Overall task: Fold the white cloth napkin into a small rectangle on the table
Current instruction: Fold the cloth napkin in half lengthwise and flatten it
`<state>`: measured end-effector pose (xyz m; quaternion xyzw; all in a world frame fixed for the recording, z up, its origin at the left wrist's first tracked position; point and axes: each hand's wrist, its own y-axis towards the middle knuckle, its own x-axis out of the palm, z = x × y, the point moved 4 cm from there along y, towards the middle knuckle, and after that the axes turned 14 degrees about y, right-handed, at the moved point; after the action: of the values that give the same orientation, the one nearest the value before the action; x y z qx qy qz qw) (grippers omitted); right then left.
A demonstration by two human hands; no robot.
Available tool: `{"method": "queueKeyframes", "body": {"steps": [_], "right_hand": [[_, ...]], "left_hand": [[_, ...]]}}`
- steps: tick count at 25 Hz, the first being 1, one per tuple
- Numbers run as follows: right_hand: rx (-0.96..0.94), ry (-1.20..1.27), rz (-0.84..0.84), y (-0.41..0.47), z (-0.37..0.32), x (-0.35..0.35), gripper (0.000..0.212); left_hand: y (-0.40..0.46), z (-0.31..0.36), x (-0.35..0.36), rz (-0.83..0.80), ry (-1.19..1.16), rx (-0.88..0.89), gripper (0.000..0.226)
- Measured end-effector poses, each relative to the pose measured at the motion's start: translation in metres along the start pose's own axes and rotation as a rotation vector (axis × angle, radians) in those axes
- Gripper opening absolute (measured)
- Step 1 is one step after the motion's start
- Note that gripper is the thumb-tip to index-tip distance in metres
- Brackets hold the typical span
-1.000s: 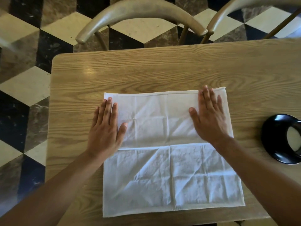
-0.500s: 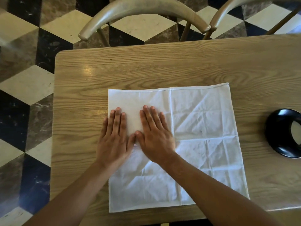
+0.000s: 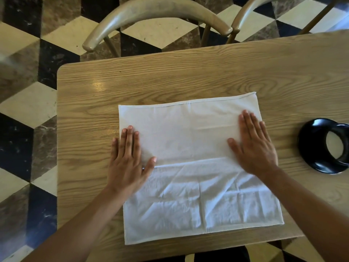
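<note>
Napkin (image 3: 198, 195) flat under both hands, its near edge at the table (image 3: 170, 80) rim

Bare table (image 3: 170, 80) beyond the napkin (image 3: 188, 140); black dish (image 3: 311, 146) blocks the right.

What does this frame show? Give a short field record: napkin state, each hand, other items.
napkin: white, flat on table, a crosswise edge or crease at mid-height
left hand: flat, palm down, on napkin's left edge
right hand: flat, palm down, on napkin's right side
other: black dish at right, apart from napkin
</note>
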<state>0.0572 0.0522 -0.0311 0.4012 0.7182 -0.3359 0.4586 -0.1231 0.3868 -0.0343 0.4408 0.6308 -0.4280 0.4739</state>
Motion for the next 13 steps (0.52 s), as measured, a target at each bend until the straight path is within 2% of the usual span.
{"method": "queueKeyframes", "body": {"steps": [4,7,9,13], "right_hand": [[0.015,0.015,-0.019,0.001,0.011,-0.003,0.082],[0.123,0.063,-0.007,-0.002,-0.004,-0.006,0.084],[0.154,0.146,0.008,-0.006,-0.039,-0.001,0.081],[-0.089,0.297,-0.034,-0.019,-0.162,0.039,0.063]], "left_hand": [[0.0,0.0,0.0,0.014,-0.009,0.009,0.09],[-0.001,-0.001,-0.003,0.048,-0.038,0.001,0.083],[-0.005,0.0,-0.009,0.105,-0.062,0.022,0.075],[-0.018,0.015,-0.013,0.105,-0.138,0.121,0.072]]}}
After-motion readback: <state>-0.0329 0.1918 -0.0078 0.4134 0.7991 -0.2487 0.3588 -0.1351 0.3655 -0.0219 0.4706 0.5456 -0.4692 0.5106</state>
